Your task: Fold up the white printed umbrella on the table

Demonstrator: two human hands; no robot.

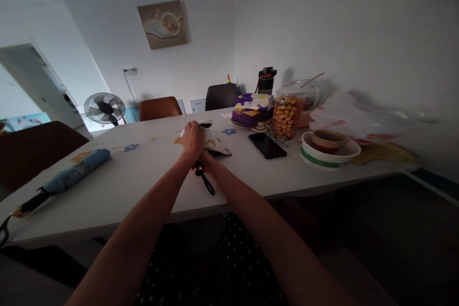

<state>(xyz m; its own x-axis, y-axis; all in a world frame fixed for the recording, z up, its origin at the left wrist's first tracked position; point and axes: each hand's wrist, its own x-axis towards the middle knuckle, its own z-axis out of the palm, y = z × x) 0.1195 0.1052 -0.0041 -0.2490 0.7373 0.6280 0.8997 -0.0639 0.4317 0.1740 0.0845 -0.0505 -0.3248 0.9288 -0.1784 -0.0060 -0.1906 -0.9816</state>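
Note:
A folding umbrella with pale patterned cloth (215,142) lies in my hands just above the white table (143,191). My left hand (192,138) is closed round its cloth, fingers curled over the far side. Partly hidden beneath it, my right hand (205,158) is closed at the lower end, by the black handle with a gold band. A black wrist strap (208,184) hangs from the handle towards me. One edge of the cloth sticks out loose to the right. At the left of the table lies a second umbrella (73,172), blue and rolled up, with a black handle.
Right of my hands lie a black phone (267,145), a jar of round snacks (287,114), purple boxes (251,112) and stacked paper bowls (328,148). Behind them are a dark bottle (266,81) and a white plastic bag (351,117). Chairs (160,108) and a fan (104,108) stand beyond the table.

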